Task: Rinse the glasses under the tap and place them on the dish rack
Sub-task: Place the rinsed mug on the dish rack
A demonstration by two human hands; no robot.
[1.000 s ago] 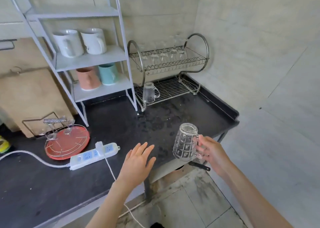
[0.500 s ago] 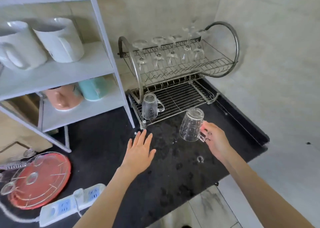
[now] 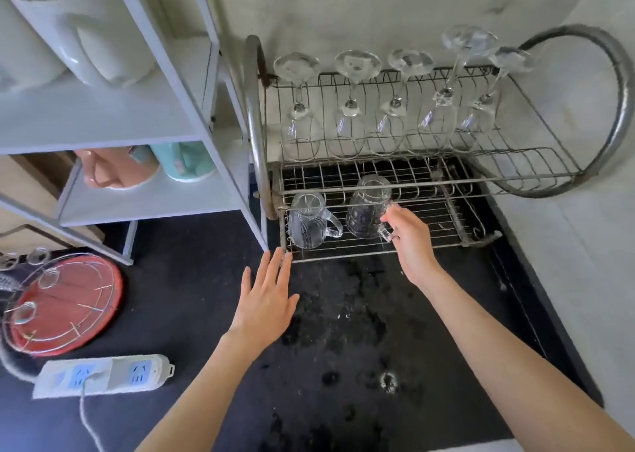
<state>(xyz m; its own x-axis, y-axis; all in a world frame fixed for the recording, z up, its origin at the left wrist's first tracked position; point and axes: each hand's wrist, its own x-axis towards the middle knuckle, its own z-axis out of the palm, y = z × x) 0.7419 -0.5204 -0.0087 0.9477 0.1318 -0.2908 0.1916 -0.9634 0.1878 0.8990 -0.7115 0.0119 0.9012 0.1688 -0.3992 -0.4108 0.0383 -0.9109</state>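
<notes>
Setting glass mug [image 3: 367, 207] upside down on dish rack [image 3: 443, 224] lower tier, right hand [image 3: 409, 242] pinching handle, left hand [image 3: 266, 300] spread flat. Next probably just letting go.

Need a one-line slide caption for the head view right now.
Right hand sets an inverted glass mug on the dish rack's lower tier beside another mug; left hand open.

White mugs [image 3: 68, 28] on top shelf: cut off by upper and left edges. Wire holder on red tray [image 3: 62, 307]: left part out of frame. Power strip [image 3: 103, 376] cable runs off bottom edge. Right hand [image 3: 409, 235] covers part of glass mug [image 3: 366, 211] handle; contact with rack [image 3: 446, 183] unclear.
</notes>
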